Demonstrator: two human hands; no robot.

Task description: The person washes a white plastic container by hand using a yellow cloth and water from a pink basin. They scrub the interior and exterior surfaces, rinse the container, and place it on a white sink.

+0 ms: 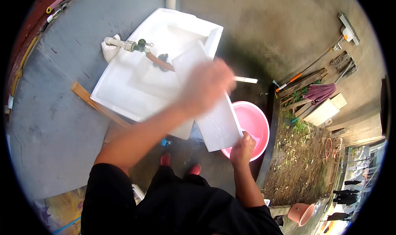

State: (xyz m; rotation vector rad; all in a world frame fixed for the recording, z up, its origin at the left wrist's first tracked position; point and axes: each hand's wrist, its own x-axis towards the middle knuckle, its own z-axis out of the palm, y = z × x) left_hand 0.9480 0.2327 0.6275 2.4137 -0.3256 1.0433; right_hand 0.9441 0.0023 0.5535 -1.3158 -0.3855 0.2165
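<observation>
A long white rectangular panel (218, 130) slants across the right side of a white utility sink (116, 89). My right hand (243, 149) grips the panel's lower right corner, thumb on top. My left hand (210, 86) is over the middle of the panel, curled and blurred; whether it holds anything cannot be told. A white stick-like piece (246, 79) shows just right of that hand, its other end hidden. From the tap (140, 45), a brown hose (159, 62) runs into the sink and passes behind the panel. A dark clump (162, 61) lies in the basin.
Below the panel's right edge stands a pink basin (258, 123). A wooden strip (89, 100) leans by the sink's left corner. A dark curb (268, 160) borders a soil bed (297, 160) on the right. A squeegee mop (323, 53) leans against the wall. My feet, in red footwear (195, 169), are below.
</observation>
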